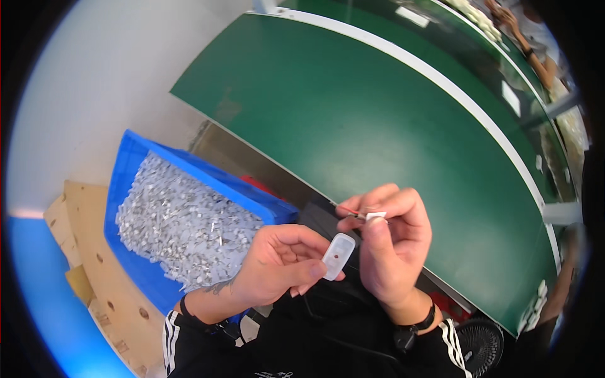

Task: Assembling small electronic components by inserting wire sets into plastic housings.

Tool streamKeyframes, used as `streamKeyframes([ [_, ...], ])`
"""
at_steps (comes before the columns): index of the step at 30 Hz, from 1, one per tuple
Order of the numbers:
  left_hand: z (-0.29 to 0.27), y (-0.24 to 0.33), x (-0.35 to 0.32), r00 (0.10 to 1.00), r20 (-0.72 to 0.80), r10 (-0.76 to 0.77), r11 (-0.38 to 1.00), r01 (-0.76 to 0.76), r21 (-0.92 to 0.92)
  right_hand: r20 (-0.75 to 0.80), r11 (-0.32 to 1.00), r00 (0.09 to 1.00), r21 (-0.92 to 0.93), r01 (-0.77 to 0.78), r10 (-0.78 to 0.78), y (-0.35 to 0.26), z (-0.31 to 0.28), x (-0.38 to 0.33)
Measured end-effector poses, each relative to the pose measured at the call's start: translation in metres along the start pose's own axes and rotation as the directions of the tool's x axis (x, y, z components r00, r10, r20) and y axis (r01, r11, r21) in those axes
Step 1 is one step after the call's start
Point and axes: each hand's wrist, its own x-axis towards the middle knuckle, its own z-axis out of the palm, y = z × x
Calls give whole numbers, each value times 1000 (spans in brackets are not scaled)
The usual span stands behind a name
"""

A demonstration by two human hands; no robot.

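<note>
Green table [391, 132], upper right. Blue bin [208, 177] of pale pieces [183, 214], left. Left hand [277, 268], lower centre: pinching translucent case [339, 249]. Right hand [398, 252], beside: pinching white part [376, 215], red wire [346, 209]. Step, apparently: handling both, apart; next move calls for steady pinches.

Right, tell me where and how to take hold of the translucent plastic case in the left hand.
Pinch the translucent plastic case by its upper short end, probably best coming from the far side. It is oblong, round-cornered and slanted, and the left hand holds its lower left side, so the upper end stands free. That grip clears the reddish spot near its middle.
</note>
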Motion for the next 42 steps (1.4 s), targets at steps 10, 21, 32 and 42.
streamKeyframes([
  [10,28,-38,15,960,140,244,924,-273,266,-124,973,992,231,10,19,3,-28,-18],
  [21,6,-8,26,656,666,356,-69,-692,718,-207,912,893,185,-366,400,0,-27,-21],
  [32,-9,-22,29,907,126,402,910,-411,55,184,740,971,-630,234,-150,-34,-38,-24],
  [42,-18,-19,31,890,240,389,878,-437,197,285,647,955,-713,270,-84,-42,-41,-19],
])
